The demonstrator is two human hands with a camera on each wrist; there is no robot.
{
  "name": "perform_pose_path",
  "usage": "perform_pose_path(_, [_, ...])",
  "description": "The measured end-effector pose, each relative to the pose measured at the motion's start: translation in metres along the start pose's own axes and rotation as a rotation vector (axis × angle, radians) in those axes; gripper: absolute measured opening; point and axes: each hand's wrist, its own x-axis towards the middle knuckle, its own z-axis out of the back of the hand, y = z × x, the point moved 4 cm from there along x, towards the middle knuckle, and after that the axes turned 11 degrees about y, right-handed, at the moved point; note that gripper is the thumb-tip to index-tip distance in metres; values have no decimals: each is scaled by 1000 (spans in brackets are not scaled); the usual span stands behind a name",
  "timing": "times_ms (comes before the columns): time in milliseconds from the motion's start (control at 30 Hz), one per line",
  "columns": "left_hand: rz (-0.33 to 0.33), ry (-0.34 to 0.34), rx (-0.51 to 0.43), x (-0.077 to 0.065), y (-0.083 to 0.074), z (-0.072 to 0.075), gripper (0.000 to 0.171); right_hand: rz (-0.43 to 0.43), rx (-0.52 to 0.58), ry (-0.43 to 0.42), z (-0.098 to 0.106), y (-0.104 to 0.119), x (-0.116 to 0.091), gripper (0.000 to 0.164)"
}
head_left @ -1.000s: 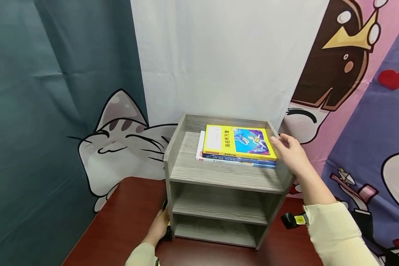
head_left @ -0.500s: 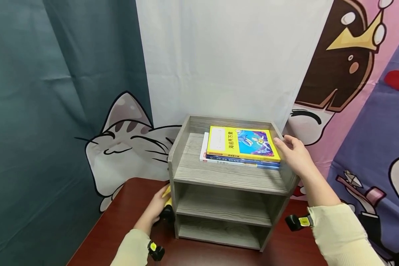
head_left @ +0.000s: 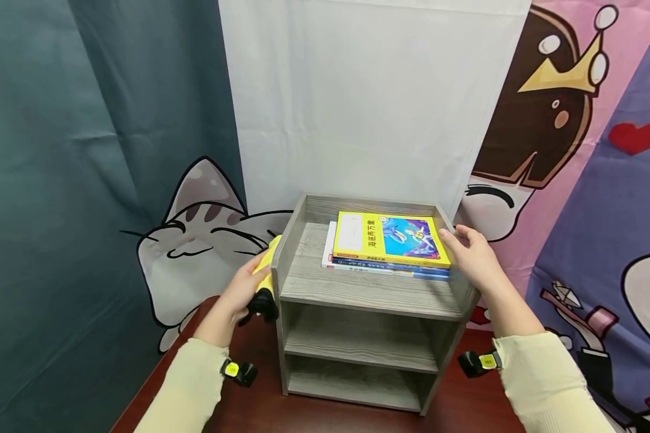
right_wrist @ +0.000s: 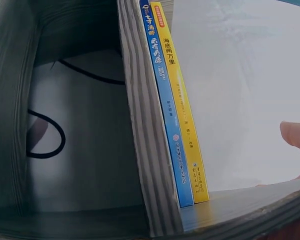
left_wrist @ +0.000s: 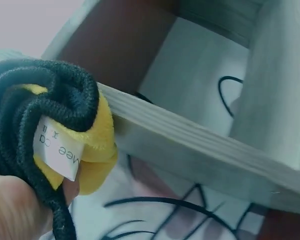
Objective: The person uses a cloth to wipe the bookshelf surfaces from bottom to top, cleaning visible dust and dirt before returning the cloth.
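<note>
A grey wood-grain desktop shelf (head_left: pixel 357 307) stands on the table. My left hand (head_left: pixel 238 291) holds a bunched yellow cloth (head_left: pixel 265 270) with black edging against the outside of its left side panel. In the left wrist view the folded cloth (left_wrist: pixel 97 150) shows a white label, and the thumb (left_wrist: pixel 15 200) is at its edge. My right hand (head_left: pixel 473 258) grips the upper edge of the right side panel, thumb on the inner side. In the right wrist view only a little of that hand (right_wrist: pixel 297 142) shows, past the books.
A stack of books (head_left: pixel 390 240), a yellow one on top, lies on the shelf's upper board, toward the right. Beneath are two lower compartments. The reddish-brown table (head_left: pixel 249 403) extends to the left. A printed cartoon curtain (head_left: pixel 379 108) hangs close behind.
My left hand has risen with the cloth along the left side panel, from near its base to near its top. The right hand stays at the right panel. The books have not moved.
</note>
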Motion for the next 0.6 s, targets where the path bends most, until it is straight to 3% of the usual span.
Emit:
perform_pose_path(300, [-31, -3, 74, 5, -46, 2, 50, 26, 8, 8, -2, 1, -1, 84])
perform_pose_path(467, [-36, -2, 116, 5, -62, 2, 52, 24, 12, 2, -2, -1, -1, 84])
perform_pose_path(600, [-39, 10, 89, 3, -68, 2, 52, 24, 22, 4, -2, -2, -1, 85])
